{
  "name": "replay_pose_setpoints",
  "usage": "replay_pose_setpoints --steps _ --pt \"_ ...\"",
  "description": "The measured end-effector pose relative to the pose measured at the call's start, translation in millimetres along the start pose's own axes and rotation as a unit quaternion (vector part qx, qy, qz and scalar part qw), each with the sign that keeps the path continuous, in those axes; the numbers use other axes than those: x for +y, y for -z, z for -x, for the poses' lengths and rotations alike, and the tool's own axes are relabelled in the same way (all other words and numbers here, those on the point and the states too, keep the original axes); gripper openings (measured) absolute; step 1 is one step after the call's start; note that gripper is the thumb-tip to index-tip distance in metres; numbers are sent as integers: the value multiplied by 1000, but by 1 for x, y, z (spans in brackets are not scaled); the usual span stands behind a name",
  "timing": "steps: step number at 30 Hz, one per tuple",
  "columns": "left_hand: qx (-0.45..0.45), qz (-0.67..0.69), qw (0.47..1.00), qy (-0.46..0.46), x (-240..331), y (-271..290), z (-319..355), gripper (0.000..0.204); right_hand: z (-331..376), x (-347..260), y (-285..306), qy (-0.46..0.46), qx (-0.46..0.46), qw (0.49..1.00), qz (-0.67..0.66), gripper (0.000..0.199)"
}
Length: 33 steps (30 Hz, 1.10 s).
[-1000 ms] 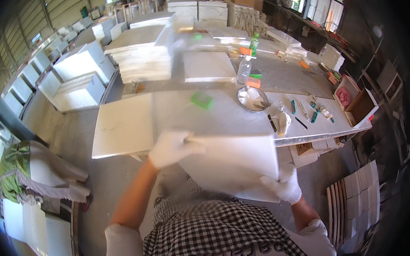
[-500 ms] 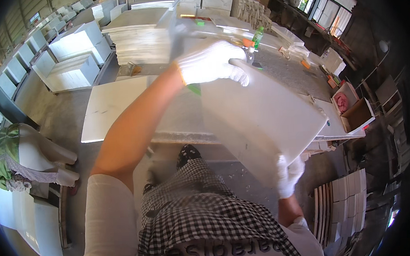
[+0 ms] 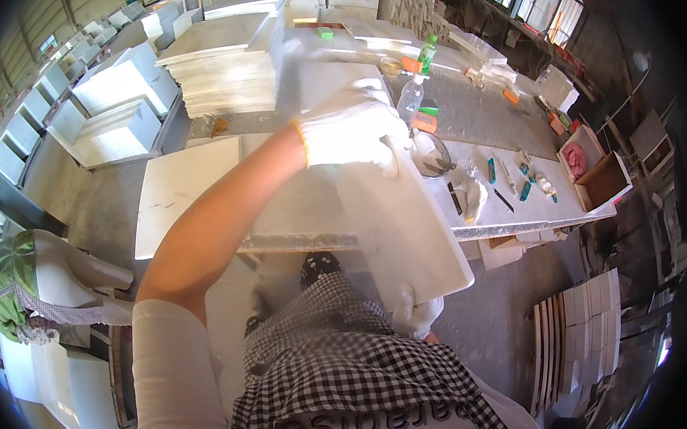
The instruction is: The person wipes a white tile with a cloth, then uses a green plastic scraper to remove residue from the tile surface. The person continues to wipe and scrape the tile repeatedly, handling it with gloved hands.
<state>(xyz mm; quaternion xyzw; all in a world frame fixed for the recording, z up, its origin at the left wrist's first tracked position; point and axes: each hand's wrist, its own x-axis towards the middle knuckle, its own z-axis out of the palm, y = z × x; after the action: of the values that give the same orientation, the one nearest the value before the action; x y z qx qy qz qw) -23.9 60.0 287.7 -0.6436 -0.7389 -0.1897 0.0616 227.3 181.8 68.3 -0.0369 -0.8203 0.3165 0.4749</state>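
Note:
A white stone tile [image 3: 404, 226] is tilted up on edge in front of me, over the near edge of the grey workbench [image 3: 296, 209]. My left hand [image 3: 352, 129], in a white glove, grips the tile's top edge. My right hand [image 3: 416, 314], also gloved, holds its lower corner near my waist. Another white tile [image 3: 181, 189] lies flat on the bench at the left.
On the bench to the right are a clear bottle [image 3: 409, 99], a round metal bowl [image 3: 432, 160], pens and small tools [image 3: 506, 179]. Stacks of tiles [image 3: 220, 65] stand behind the bench. More tiles stand on edge on the floor at right [image 3: 579, 342]. An open cardboard box [image 3: 601, 179] sits beyond the bench end.
The tile has gone from lying low in front of me to standing steeply on edge. My left hand rose with its top edge; my right hand dropped toward my waist.

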Motion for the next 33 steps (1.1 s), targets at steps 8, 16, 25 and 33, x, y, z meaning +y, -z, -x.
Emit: replay_pose_setpoints --steps 8,16,25,33 --pt "176 -27 979 105 30 -40 48 65 21 -24 -24 -47 35 998 -18 32" --pt "162 262 916 258 148 -102 114 100 2 -55 -54 -48 -13 996 -73 42" --pt "393 221 795 406 152 -96 155 24 -52 -77 -52 110 -331 921 -172 62" --pt "362 265 756 476 134 -83 188 28 -167 3 -129 -57 -347 923 -154 74"
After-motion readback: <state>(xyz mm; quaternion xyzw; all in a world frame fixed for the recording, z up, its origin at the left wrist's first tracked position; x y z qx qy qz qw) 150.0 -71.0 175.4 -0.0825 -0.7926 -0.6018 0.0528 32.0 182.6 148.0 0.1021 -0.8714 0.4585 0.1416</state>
